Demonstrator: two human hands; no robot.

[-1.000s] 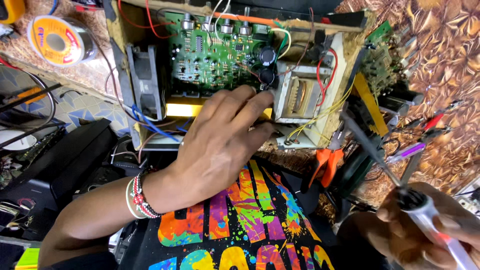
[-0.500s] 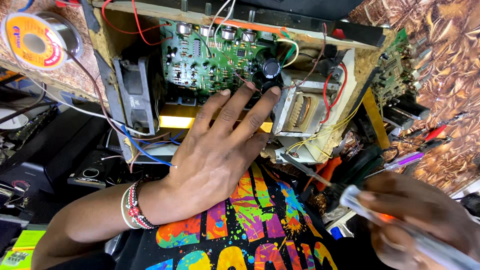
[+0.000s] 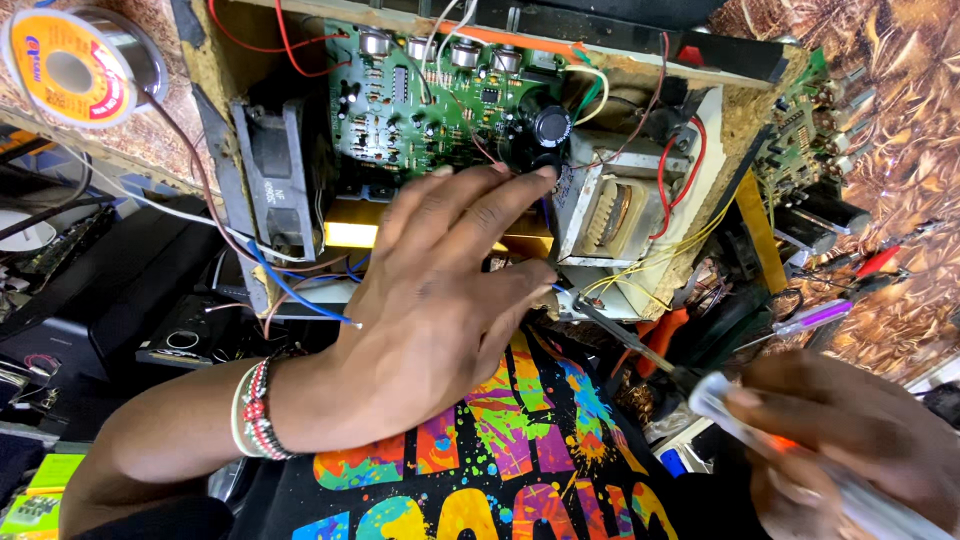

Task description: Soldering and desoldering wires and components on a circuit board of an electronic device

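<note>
— So where are your hands sitting right now?

— My left hand [image 3: 440, 300] is lying flat and spread, gripping nothing. Its fingertips [image 3: 540, 175] are touching the lower edge of the green circuit board [image 3: 430, 100], just by the big black capacitor [image 3: 550, 125].

— And the other one?

— My right hand [image 3: 850, 450] is down at about four o'clock, clenching the clear handle of a screwdriver [image 3: 640, 350]. Its dark shaft is running up toward ten o'clock, and the tip is reaching a small metal bracket just below the transformer [image 3: 605, 210]. Whether the tip is actually touching, I cannot tell.

— Where is the board in all this?

— It is sitting inside the open wooden case [image 3: 215, 60], at twelve o'clock from my left hand. The transformer is right beside it at three o'clock, with red wires [image 3: 680, 175] and yellow wires curling around it.

— Anything else close by?

— A black fan [image 3: 275, 180] is standing at nine o'clock from the board, and a blue wire [image 3: 300, 295] is trailing below it toward my wrist. A solder spool [image 3: 75, 65] is lying on the bench at the far ten o'clock corner. A second green board [image 3: 810, 140] is leaning outside the case at two o'clock.
</note>
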